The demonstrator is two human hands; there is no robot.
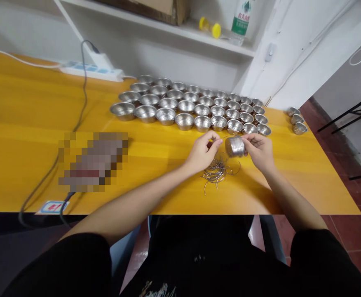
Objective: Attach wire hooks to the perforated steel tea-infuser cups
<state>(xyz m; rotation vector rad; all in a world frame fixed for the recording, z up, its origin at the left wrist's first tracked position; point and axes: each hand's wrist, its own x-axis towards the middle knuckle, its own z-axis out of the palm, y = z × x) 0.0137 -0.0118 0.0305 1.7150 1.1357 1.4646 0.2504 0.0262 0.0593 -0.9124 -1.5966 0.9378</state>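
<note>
My right hand point(259, 149) grips a small metal strainer cup point(235, 147) near its rim; the cup is tipped on its side. Between the fingertips of my left hand point(202, 151) is one end of a thin curved wire handle point(229, 136), which reaches across to the cup. Whether the wire's far end is hooked into the cup cannot be made out. Just below both hands, a tangled pile of curved metal wires point(216, 170) lies on the yellow table point(155, 165).
Rows of metal strainer cups point(184, 121) fill the table's back, with several more point(300, 128) at the right edge. At left are a blurred-out device point(98, 161) with a dark cable and a power strip point(90, 71). A shelf point(174, 29) holds a bottle point(241, 22).
</note>
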